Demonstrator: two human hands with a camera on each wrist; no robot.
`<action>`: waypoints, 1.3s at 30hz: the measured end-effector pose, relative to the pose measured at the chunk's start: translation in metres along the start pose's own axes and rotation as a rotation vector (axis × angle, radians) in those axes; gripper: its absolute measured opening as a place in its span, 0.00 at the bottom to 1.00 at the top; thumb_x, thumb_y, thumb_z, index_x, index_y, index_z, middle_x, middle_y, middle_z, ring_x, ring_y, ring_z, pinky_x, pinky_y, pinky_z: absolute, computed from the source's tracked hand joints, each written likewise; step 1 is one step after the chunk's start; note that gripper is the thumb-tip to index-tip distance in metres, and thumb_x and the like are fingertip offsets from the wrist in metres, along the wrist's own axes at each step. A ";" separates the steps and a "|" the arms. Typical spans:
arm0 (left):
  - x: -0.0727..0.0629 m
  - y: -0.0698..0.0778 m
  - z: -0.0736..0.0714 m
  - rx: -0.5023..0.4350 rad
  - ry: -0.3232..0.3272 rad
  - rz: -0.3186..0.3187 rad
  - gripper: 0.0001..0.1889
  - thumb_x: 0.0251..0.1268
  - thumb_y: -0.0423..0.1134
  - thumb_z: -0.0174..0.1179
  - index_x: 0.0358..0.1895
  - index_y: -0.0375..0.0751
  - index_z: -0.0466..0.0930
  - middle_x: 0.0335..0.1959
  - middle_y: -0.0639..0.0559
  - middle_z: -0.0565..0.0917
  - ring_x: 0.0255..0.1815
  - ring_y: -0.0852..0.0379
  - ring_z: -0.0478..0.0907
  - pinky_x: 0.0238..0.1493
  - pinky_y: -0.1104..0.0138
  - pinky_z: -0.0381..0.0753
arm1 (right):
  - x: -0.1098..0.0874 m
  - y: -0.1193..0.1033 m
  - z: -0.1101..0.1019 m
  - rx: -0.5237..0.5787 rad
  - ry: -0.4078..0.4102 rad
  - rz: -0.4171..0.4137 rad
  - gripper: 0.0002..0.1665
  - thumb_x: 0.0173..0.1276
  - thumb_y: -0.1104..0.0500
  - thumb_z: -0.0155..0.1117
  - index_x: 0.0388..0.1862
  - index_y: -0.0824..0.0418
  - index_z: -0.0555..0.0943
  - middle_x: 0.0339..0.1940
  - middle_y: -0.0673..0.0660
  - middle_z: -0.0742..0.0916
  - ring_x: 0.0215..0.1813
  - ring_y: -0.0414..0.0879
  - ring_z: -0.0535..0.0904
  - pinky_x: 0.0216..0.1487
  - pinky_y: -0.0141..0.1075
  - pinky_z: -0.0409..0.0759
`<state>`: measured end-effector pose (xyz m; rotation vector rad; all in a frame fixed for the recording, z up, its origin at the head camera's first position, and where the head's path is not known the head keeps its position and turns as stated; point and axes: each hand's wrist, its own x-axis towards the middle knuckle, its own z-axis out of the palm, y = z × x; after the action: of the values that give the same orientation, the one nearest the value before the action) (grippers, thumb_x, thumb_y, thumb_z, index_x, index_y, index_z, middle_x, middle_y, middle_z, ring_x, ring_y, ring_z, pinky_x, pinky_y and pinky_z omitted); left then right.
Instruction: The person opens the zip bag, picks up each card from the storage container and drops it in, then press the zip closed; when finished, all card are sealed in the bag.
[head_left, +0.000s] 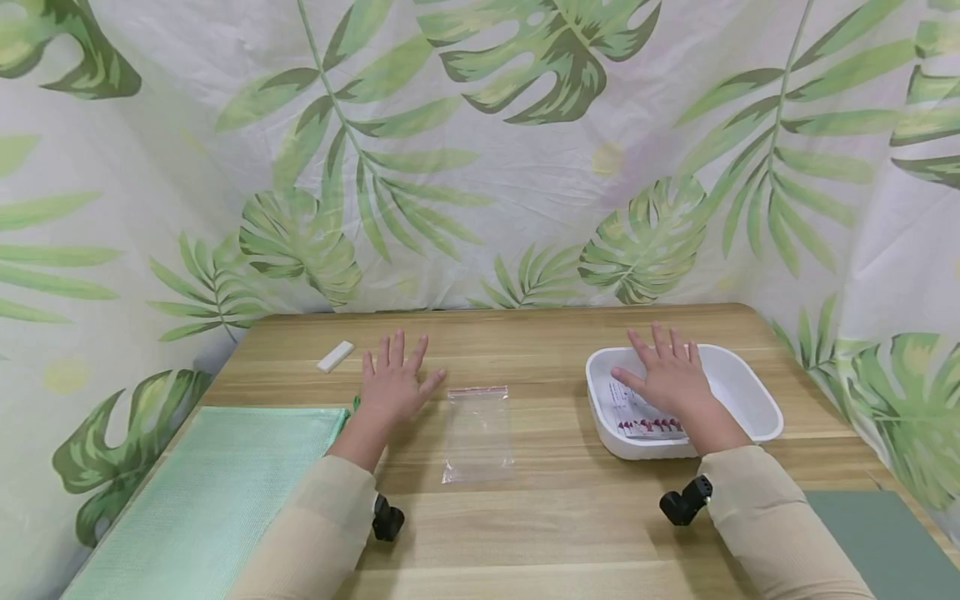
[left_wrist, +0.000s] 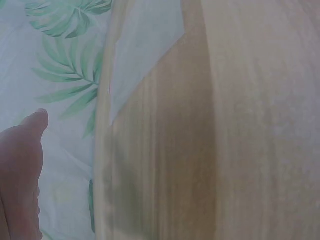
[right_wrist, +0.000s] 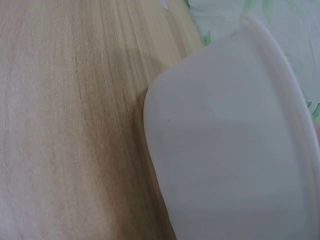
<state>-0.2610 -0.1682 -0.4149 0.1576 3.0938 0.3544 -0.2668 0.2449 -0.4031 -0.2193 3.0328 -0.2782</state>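
Note:
In the head view my left hand [head_left: 392,385] is spread with straight fingers over the table, holding nothing. Just right of it lies a clear zip bag [head_left: 478,435] with a reddish strip along its top. My right hand [head_left: 670,379], fingers also spread, is over a white plastic basin [head_left: 750,400] and grips nothing. Inside the basin are printed packets [head_left: 651,427], partly hidden by that hand. The right wrist view is filled by the basin's outer wall [right_wrist: 225,140]. In the left wrist view the thumb [left_wrist: 36,125] shows at the left edge, and the bag [left_wrist: 150,40] lies at the top.
A small white block [head_left: 335,357] lies at the back left of the wooden table [head_left: 525,533]. A light green mesh pouch [head_left: 217,483] covers the left side. At the front right is a grey-green mat [head_left: 885,537]. A leaf-patterned curtain [head_left: 525,208] hangs behind.

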 end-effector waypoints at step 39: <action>0.000 0.019 0.065 -0.552 0.282 -0.063 0.16 0.65 0.37 0.59 0.52 0.31 0.83 0.51 0.38 0.83 0.57 0.40 0.77 0.63 0.51 0.73 | 0.030 -0.157 0.088 0.596 0.219 -0.091 0.21 0.67 0.55 0.63 0.56 0.64 0.81 0.51 0.62 0.84 0.55 0.55 0.80 0.61 0.49 0.75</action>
<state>-0.2572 -0.1351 -0.4735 -0.0057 3.0996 1.2988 -0.2662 0.0723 -0.4626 -0.2915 2.9707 -1.2541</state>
